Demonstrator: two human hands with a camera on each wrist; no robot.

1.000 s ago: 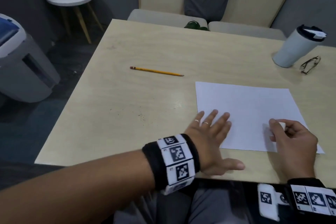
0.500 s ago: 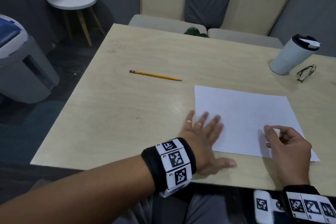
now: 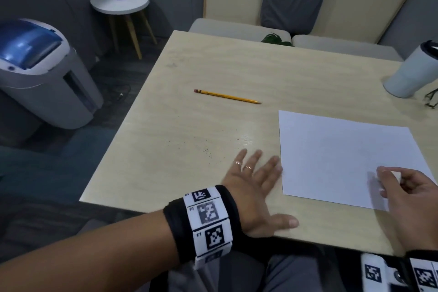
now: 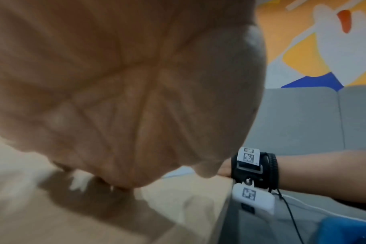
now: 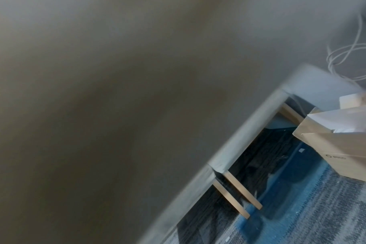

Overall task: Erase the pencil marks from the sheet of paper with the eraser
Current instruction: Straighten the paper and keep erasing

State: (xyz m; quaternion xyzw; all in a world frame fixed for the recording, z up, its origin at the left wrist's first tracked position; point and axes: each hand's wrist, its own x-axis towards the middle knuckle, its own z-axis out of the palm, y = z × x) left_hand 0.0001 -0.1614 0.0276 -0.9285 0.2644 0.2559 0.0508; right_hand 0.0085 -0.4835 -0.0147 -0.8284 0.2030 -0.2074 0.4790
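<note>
A white sheet of paper (image 3: 336,154) lies on the pale wooden table (image 3: 180,130), right of centre. Any pencil marks on it are too faint to make out. My left hand (image 3: 257,173) lies flat on bare table, fingers spread, fingertips just left of the sheet's left edge. In the left wrist view the palm (image 4: 119,92) fills the picture. My right hand (image 3: 391,182) is over the sheet's near right corner, thumb and forefinger pinching a small pale thing that seems to be the eraser (image 3: 382,188), mostly hidden. The right wrist view is dark blur.
A yellow pencil (image 3: 227,96) lies on the table beyond my left hand. A white tumbler (image 3: 410,73) and glasses (image 3: 432,98) stand at the far right. Dark crumbs (image 3: 206,152) dot the table. A grey bin (image 3: 40,73) and a round side table (image 3: 119,0) stand off to the left.
My left hand has slid left, off the sheet's left edge onto bare table. My right hand has stayed at the near right corner. The head view has swung left.
</note>
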